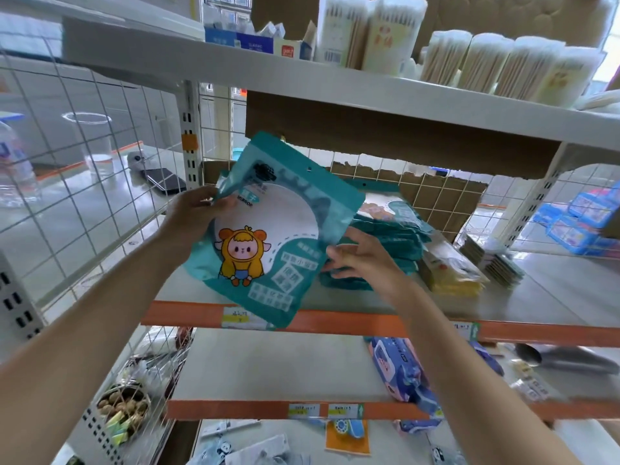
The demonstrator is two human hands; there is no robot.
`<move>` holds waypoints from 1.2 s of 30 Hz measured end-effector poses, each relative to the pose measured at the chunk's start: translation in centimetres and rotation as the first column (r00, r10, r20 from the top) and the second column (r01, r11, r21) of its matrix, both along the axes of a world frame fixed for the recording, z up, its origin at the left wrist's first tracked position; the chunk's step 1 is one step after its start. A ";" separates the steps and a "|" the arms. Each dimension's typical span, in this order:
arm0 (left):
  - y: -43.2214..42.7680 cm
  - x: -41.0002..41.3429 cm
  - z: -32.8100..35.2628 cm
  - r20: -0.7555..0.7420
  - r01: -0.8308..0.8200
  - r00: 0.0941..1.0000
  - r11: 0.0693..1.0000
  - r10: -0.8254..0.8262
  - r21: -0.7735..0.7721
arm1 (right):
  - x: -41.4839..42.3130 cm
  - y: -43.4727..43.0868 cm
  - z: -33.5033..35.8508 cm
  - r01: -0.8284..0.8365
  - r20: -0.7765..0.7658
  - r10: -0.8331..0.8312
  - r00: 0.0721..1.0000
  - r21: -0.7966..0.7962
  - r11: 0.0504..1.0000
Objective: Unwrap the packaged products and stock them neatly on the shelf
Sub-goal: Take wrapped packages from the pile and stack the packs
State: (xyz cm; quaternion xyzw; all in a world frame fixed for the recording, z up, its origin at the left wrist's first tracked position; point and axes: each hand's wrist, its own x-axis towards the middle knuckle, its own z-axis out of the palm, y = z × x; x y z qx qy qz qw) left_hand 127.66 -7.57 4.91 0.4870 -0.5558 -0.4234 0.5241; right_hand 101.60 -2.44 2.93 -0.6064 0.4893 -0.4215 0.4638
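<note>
Teal printed plastic: one flat mirror packet with a cartoon figure in a yellow hood on its front, held tilted in the air in front of the middle shelf, its lower corner hanging over the shelf's orange front strip.

Left hand: fingers curled onto the packet's upper left edge, pinching it. This hand carries the packet.

Right hand: fingers stretched out and loosely straight, tips at the packet's right edge. Nothing gripped. Whether the tips touch the packet or only the goods behind it, cannot tell.

Behind the right hand, on the middle shelf: a low stack of teal packets lying flat. Just to its right, yellow packets, then a row of thin dark-edged cards.

Upper shelf: tall tubs of cotton swabs in a row, small blue boxes to their left. Torn brown cardboard hangs under this shelf against the wire back panel.

Lower shelf: a dark blue patterned soft pack lying near the front edge. Yellow price labels on the orange strips.

Far right, beyond the upright: blue boxes stacked.

Left, beyond the wire grid side panel: a clear cup and a dark phone on a grey counter.
</note>
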 end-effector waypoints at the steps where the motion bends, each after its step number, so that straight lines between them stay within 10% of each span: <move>1: 0.1 -0.2 -0.1 -0.048 -0.006 0.999 1.000 0.007 0.018 | 0.6 0.0 -0.2 -0.021 0.009 0.021 1.000 -0.002 1.000; 19: -0.6 2.9 -0.7 -0.118 -0.018 0.992 0.993 0.032 0.120 | 3.9 -2.6 -3.2 0.165 0.275 -0.136 0.952 -0.085 0.983; 28: -6.1 4.1 0.9 -0.202 -0.112 0.965 0.960 0.166 0.256 | 2.3 -3.7 -10.7 0.121 -0.533 -0.281 0.799 -0.315 0.941; 36: -11.8 2.5 1.2 -0.048 -0.177 0.974 0.881 0.220 0.438 | 4.0 -5.7 -13.2 0.083 -0.731 -0.356 0.582 -0.382 0.921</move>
